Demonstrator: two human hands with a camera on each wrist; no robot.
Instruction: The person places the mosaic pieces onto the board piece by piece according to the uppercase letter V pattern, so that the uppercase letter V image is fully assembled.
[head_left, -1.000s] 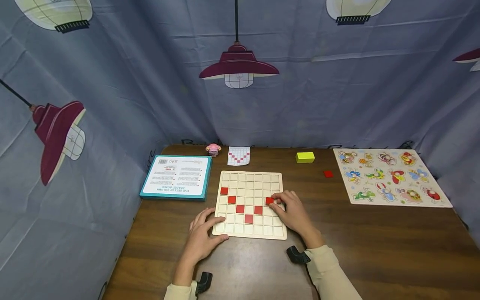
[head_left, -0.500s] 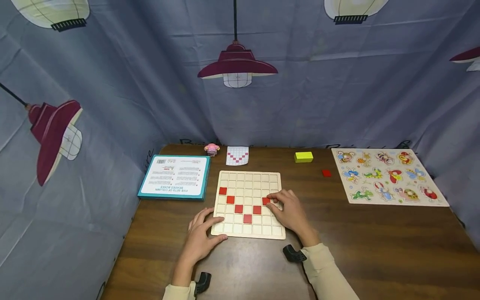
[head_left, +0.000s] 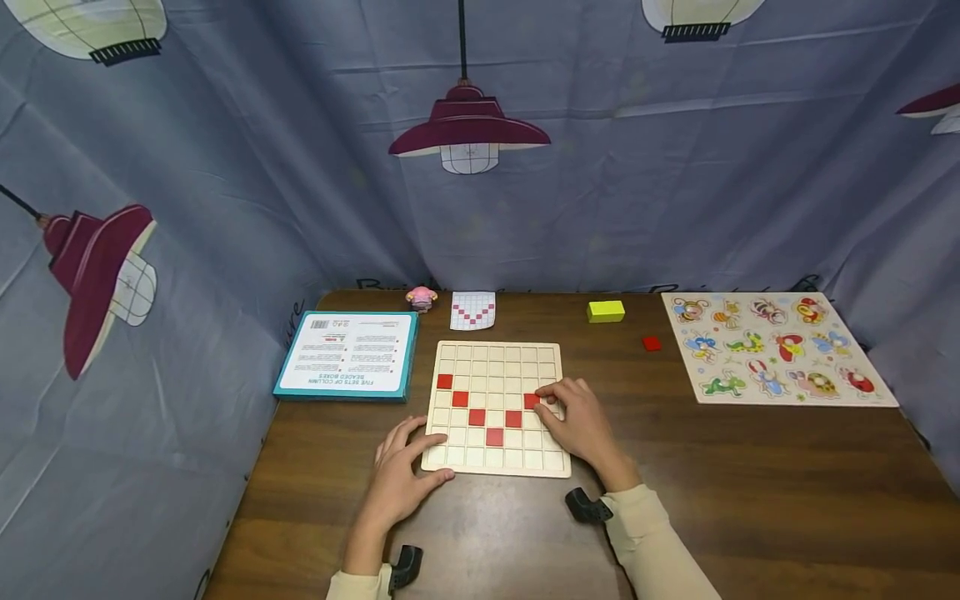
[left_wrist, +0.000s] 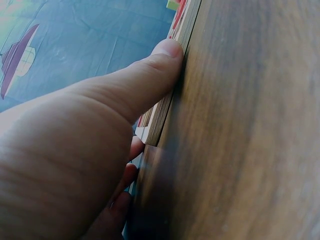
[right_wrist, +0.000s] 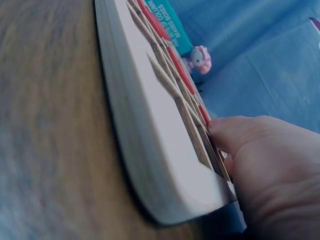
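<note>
A pale wooden grid board [head_left: 491, 476] lies on the table with several red square tiles in its cells, stepping down to a low point and up again. My right hand [head_left: 582, 423] pinches a red tile [head_left: 531, 401] between thumb and index finger, at a cell near the board's right side. In the right wrist view the thumb [right_wrist: 225, 131] meets the red at the board surface. My left hand [head_left: 405, 471] spans the near left corner, index finger over the cells. Its thumb [left_wrist: 167, 52] lies along the front edge in the left wrist view.
Behind the board stand a pattern card [head_left: 472, 311] with a similar stepped shape and a small pink figure [head_left: 422, 298]. A teal box [head_left: 345, 356] is at left. A yellow block [head_left: 605, 312], a loose red tile [head_left: 652, 343] and an insect picture board [head_left: 780, 350] are at right.
The red tile in my right hand has shifted slightly left and lines up with its cell. My left hand stays at the board's corner. The head view has drifted a little.
</note>
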